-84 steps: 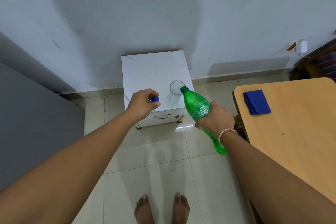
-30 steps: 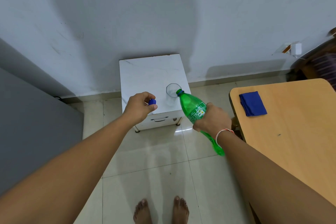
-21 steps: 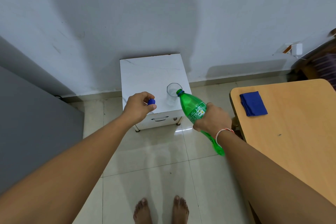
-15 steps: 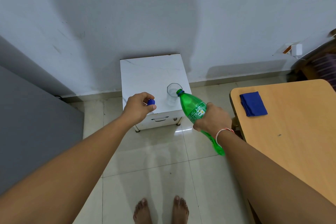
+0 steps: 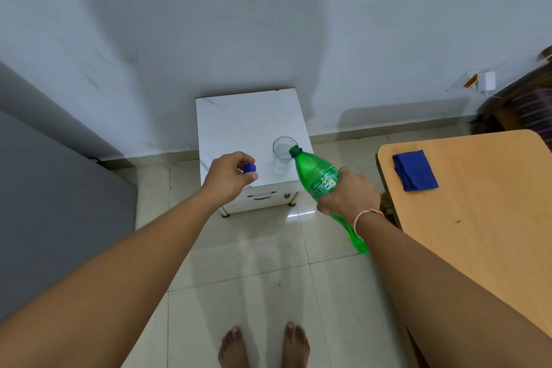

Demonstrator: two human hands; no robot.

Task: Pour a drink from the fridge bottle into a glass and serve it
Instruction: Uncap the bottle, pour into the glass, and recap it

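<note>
Green bottle [image 5: 318, 177] gripped in my right hand [image 5: 348, 196], cap [image 5: 249, 168] pinched in left fingers [image 5: 249, 178]; overtilting could overshoot the glass [image 5: 282, 155].

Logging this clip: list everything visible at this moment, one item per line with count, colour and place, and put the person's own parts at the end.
bottle: 1, green plastic, tilted with its open mouth at the glass rim
cap: 1, blue, pinched in the left hand
glass: 1, clear, near right corner of the cabinet top
cabinet: 1, white, against the wall, drawer handle in front
cloth: 1, blue, folded, on the wooden table
wooden table: 1, light brown, at right
wall plug: 1, white, on the wall at far right
left hand: 1, over the cabinet's near edge, holds the cap
right hand: 1, grips the bottle's body, thread band on the wrist
feet: 2, bare, on the tiled floor
</note>
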